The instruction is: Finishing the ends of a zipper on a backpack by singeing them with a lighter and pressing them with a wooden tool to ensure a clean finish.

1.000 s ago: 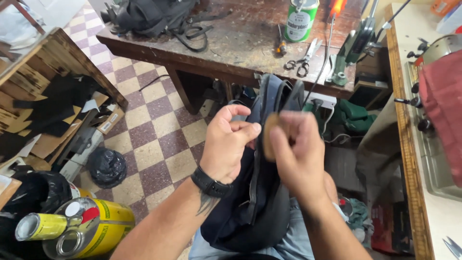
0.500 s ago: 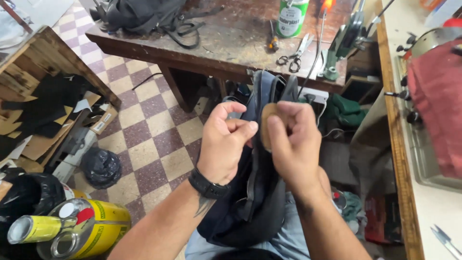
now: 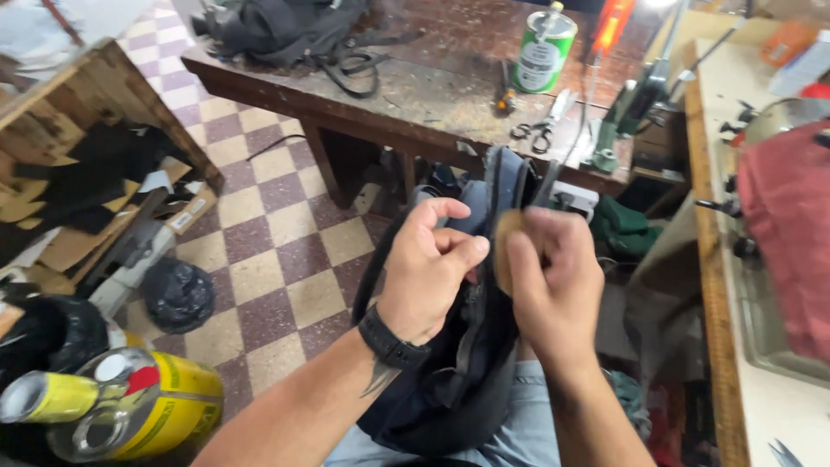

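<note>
- Head view, looking down at a seated person's lap: a dark bag [image 3: 471, 346] rests on the knees, its long axis running from the lap up and away toward the worktop [image 3: 415, 95], upper end pointing away from the person.
- The left hand [image 3: 428, 268] is curled nearly shut, thumb and fingers pinching the bag's edge near its upper end; a black watch sits on that wrist.
- The right hand [image 3: 553, 281] is closed around a small tan disc [image 3: 506, 246], held against the bag just beside the left hand's fingertips.
- Beyond the hands, the worn wooden worktop carries a green can [image 3: 543, 50], scissors [image 3: 540, 125] and a dark backpack [image 3: 277, 26].
- The floor [image 3: 277, 259] is checkered tile; a yellow can [image 3: 138, 406] lies at lower left.
- A red cloth [image 3: 791, 233] shows at the right edge.
</note>
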